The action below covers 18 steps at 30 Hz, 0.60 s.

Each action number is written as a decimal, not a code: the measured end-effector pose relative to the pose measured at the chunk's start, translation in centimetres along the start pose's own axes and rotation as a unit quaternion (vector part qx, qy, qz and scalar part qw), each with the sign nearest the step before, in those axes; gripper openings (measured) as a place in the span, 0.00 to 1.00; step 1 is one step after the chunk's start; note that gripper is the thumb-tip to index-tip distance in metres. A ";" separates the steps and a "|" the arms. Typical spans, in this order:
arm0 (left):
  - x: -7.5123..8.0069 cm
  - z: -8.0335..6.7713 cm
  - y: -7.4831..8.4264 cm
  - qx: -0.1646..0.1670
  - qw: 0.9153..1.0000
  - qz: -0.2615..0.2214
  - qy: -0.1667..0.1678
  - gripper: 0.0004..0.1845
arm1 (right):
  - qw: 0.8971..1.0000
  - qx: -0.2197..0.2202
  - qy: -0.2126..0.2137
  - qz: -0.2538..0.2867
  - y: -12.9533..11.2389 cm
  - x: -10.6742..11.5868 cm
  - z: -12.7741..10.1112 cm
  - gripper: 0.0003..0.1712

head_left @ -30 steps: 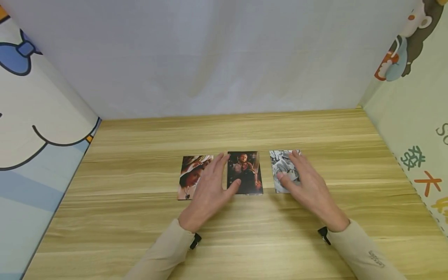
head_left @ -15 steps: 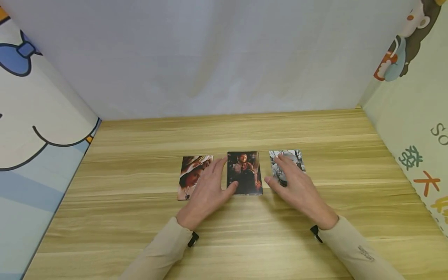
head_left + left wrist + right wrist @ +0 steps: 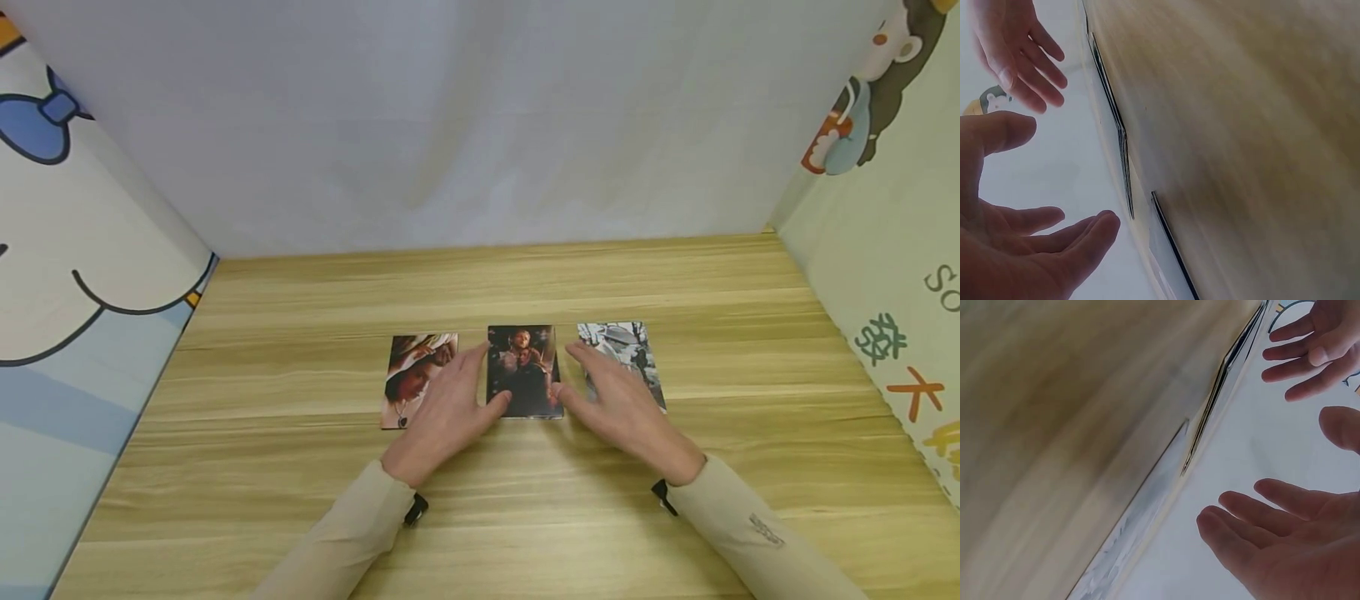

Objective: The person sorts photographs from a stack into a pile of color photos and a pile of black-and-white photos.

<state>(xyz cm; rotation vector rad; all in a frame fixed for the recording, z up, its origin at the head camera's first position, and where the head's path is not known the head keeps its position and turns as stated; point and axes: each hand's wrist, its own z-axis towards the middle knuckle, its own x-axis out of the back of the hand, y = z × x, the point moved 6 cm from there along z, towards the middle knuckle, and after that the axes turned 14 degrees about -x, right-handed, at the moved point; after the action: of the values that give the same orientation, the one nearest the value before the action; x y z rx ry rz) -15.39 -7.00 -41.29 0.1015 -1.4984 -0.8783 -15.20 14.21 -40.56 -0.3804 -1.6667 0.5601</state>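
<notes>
Three picture cards lie in a row on the wooden table. In the head view the left card (image 3: 405, 387) has a portrait under a pale hat, the middle one (image 3: 525, 367) a dark scene with two figures, the right one (image 3: 637, 354) a black-and-white picture. From the left wrist, the middle card's edge (image 3: 1109, 100) looks layered, like a small stack. My left hand (image 3: 448, 412), fingers extended, covers part of the left card, its thumb over the middle one. Spread across the right card's near-left part is my right hand (image 3: 626, 412), thumb at the middle card's right edge. Neither hand grips anything.
A pale grey wall (image 3: 480, 125) rises behind the wooden table (image 3: 487, 283). Side panels with cartoon prints stand at left (image 3: 82, 208) and right (image 3: 877, 250). Dark straps show at both cuffs.
My right hand has moved left from over the right card to the middle card's right edge, uncovering more of the right card. My left hand is almost still, and the cards stay put.
</notes>
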 end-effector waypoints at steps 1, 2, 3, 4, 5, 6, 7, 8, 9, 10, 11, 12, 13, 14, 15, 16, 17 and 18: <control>0.0 0.0 0.0 0.001 1.000 0.000 -0.003 0.42 | 1.000 0.001 0.000 0.000 0.0 -0.1 0.0 0.42; -0.1 0.1 0.0 0.003 1.000 -0.002 -0.006 0.43 | 1.000 -0.001 0.000 0.001 -0.1 -0.1 0.1 0.42; -0.2 0.1 0.0 0.006 1.000 -0.003 -0.009 0.43 | 1.000 -0.003 -0.001 0.001 -0.1 -0.2 0.1 0.42; -0.2 0.2 0.0 0.008 1.000 -0.005 -0.012 0.42 | 1.000 -0.005 -0.002 0.001 -0.1 -0.2 0.2 0.42; -0.2 0.2 -0.1 0.010 1.000 -0.006 -0.014 0.42 | 1.000 -0.007 -0.003 0.001 -0.2 -0.3 0.3 0.42; -0.3 0.2 -0.1 0.012 1.000 -0.007 -0.017 0.42 | 1.000 -0.009 -0.003 0.003 -0.2 -0.3 0.3 0.42; -0.3 0.3 -0.1 0.014 1.000 -0.009 -0.019 0.42 | 1.000 -0.011 -0.004 0.004 -0.2 -0.4 0.4 0.42; -0.4 0.3 -0.1 0.016 1.000 -0.009 -0.021 0.42 | 1.000 -0.012 -0.005 0.005 -0.3 -0.4 0.5 0.41; -0.4 0.3 -0.1 0.017 1.000 -0.008 -0.023 0.42 | 1.000 -0.014 -0.006 0.006 -0.3 -0.5 0.6 0.41; -0.4 0.4 -0.1 0.019 0.999 -0.007 -0.025 0.42 | 1.000 -0.014 -0.008 0.008 -0.3 -0.5 0.6 0.41; -0.5 0.4 -0.2 0.021 0.999 -0.006 -0.027 0.42 | 1.000 -0.015 -0.010 0.010 -0.4 -0.6 0.7 0.40; -0.5 0.4 -0.2 0.023 0.999 -0.007 -0.029 0.42 | 1.000 -0.017 -0.013 0.011 -0.4 -0.7 0.7 0.40; -0.6 0.4 -0.2 0.025 0.999 -0.006 -0.031 0.42 | 1.000 -0.018 -0.015 0.011 -0.4 -0.7 0.8 0.40; -0.6 0.5 -0.2 0.026 0.999 -0.006 -0.034 0.42 | 1.000 -0.019 -0.019 0.011 -0.5 -0.8 0.8 0.40; -0.7 0.5 -0.2 0.028 0.999 -0.008 -0.036 0.43 | 0.999 -0.021 -0.022 0.011 -0.5 -0.8 0.9 0.40; -0.7 0.5 -0.2 0.028 0.999 -0.009 -0.039 0.43 | 0.999 -0.023 -0.025 0.010 -0.5 -0.9 0.9 0.41; -0.8 0.6 -0.2 0.028 0.999 -0.011 -0.042 0.43 | 0.999 -0.026 -0.027 0.008 -0.6 -1.0 1.0 0.41; -0.8 0.6 -0.2 0.027 0.999 -0.012 -0.044 0.42 | 0.999 -0.029 -0.030 0.008 -0.6 -1.0 1.0 0.41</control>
<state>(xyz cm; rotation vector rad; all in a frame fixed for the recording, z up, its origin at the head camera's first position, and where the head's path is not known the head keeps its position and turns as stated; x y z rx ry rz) -15.87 -6.38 -41.97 0.1223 -1.6063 -0.8700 -16.02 13.03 -41.18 -0.4229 -1.7422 0.5402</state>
